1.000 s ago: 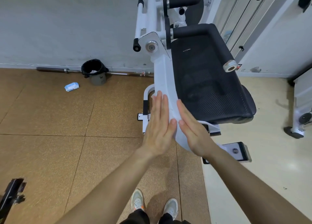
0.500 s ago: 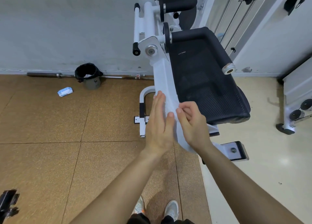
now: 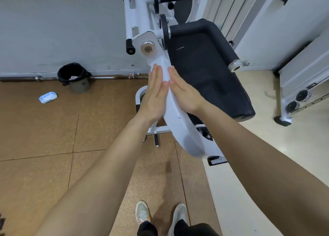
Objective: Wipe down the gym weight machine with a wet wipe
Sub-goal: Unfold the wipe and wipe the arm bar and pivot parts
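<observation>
On the machine (image 3: 142, 27), at its white curved frame (image 3: 179, 129) just below the pivot, L hand (image 3: 154, 95) and R hand (image 3: 185, 93) press flat from either side. Fingers are straight and together, thumbs nearly touching on top. Wipe (image 3: 164, 72) seems draped over the frame btwn the palms; it's white on white, so edges are hard to tell. Black mesh seat (image 3: 204, 72) sits just right of R hand. On the floor by the wall: bin (image 3: 74, 77) w/ black liner, wipe pack (image 3: 48, 97) left of it, barbell (image 3: 110, 77) behind.
</observation>
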